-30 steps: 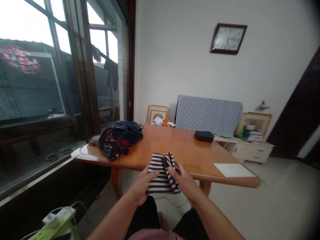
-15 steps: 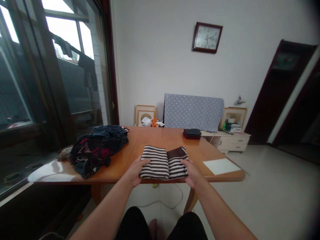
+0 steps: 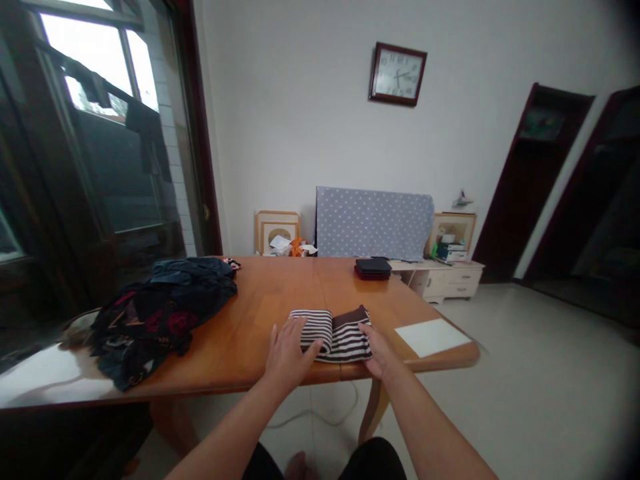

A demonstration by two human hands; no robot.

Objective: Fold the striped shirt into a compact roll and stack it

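A striped brown-and-white garment (image 3: 345,343), folded into a small bundle, lies at the table's front edge. Its left part is a thicker folded-over layer, and a plain brown band shows at the upper right. My left hand (image 3: 291,350) rests palm down on the left layer, fingers spread. At the right end, my right hand (image 3: 377,350) grips the garment's edge, thumb on top and the other fingers underneath, partly hidden.
The wooden table (image 3: 280,287) carries a heap of dark clothes (image 3: 160,307) on the left. Dark folded items (image 3: 373,268) are stacked at the far right, and a white sheet (image 3: 433,337) lies near the right corner. A low white cabinet (image 3: 455,280) stands behind.
The garment has come down from both hands onto the table edge. My left hand has gone from gripping its left side to lying flat on top. The view has turned slightly right.
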